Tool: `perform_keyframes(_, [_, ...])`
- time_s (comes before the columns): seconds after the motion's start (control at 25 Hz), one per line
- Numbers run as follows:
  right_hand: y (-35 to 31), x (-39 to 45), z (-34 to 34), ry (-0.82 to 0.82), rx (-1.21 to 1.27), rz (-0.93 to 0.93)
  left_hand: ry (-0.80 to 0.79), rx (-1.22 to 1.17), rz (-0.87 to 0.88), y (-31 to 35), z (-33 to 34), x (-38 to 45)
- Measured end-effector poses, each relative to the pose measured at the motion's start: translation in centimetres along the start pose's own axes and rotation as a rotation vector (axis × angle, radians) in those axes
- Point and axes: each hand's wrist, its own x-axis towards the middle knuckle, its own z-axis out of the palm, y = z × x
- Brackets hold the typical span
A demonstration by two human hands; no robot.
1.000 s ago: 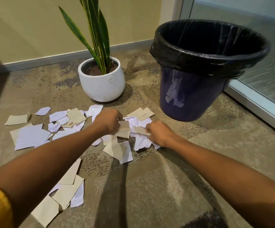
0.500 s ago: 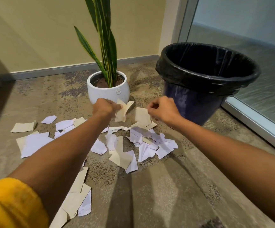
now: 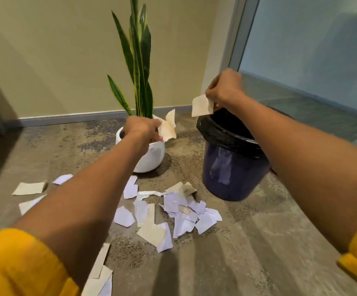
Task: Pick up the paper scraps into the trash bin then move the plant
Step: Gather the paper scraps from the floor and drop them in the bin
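Observation:
My right hand (image 3: 224,88) pinches a beige paper scrap (image 3: 202,105) just above the left rim of the dark blue trash bin (image 3: 233,174), which has a black liner. In front of the white plant pot (image 3: 151,157), my left hand (image 3: 143,128) holds another beige scrap (image 3: 168,126) in the air. A tall green snake plant (image 3: 139,67) grows from the pot. Several white and beige scraps (image 3: 173,212) lie scattered on the floor below both arms; part of the pot is hidden behind my left hand.
More scraps lie at the far left (image 3: 29,188) and near my left elbow (image 3: 99,272). A beige wall with a grey baseboard (image 3: 66,118) runs behind the plant. A glass panel in a metal frame (image 3: 301,50) stands behind the bin.
Both hands have risen from the floor pile, each with a scrap. The right hand went up and right to the bin's rim; the left rose in front of the pot.

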Motion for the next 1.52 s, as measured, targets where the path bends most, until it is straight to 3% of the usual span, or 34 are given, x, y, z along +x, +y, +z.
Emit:
perform_keyframes(0.16, [4.1,2.1,-2.2,0.180,-0.004,0.204,-0.017,0.099,0.149,3.6,2.7,-2.0])
perform_keyframes(0.24, [6.2,2.9,-3.4,0.206,-0.026,0.221,-0.019,0.110,0.203,5.1,5.1,-2.4])
perform_keyframes(0.52, [9.7,3.2,-3.0,-0.070,-0.059,0.182,-0.183,0.118,0.166,7.1,12.9,-3.5])
perform_keyframes(0.76, [5.0,2.3,-1.6,-0.006,0.057,-0.124,-0.184,0.147,0.207,3.9,10.9,-2.2])
perform_keyframes(0.92, [3.9,-3.3,2.3,-0.380,0.294,-0.296,-0.179,0.452,0.163,-3.6,5.8,-0.4])
perform_keyframes(1.0, [6.0,-6.5,5.5,-0.610,0.224,-0.330,-0.257,0.679,0.170,-7.9,3.7,0.1])
perform_keyframes(1.12, [10.8,-10.2,10.4,-0.881,-0.054,-0.325,-0.521,1.134,0.274,-13.0,2.1,-0.1])
perform_keyframes(1.28, [15.8,-12.4,14.5,-1.093,-0.530,-0.368,-0.864,1.579,0.361,-18.8,1.1,-0.9])
perform_keyframes(1.52, [18.9,-12.8,16.1,-1.175,-0.654,-0.325,-0.874,1.715,0.429,-21.0,0.0,0.0])
